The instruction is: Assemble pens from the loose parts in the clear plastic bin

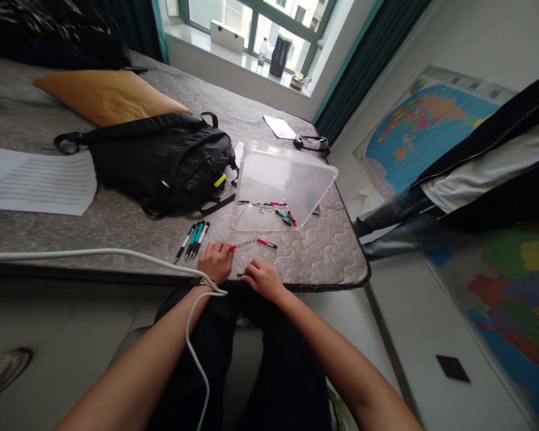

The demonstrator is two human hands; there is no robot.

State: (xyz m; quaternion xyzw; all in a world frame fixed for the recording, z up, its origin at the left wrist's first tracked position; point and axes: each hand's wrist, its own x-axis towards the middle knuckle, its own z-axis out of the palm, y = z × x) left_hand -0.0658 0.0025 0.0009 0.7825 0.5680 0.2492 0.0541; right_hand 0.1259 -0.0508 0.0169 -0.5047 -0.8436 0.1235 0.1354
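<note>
Head view: the left hand (215, 261) is curled at the mattress edge with a red-tipped piece pinched at its fingertips, next to a thin spring (246, 242) and a red pen part (266, 243). The right hand (261, 279) is loosely closed over a small dark piece; what exactly is gripped cannot be told. Small parts are best kept low over the mattress (296, 251) and aligned before pressing. A row of assembled pens (193, 239) lies to the left; more parts sit in the clear tray (287, 173) beyond, beside a black backpack (166, 158).
</note>
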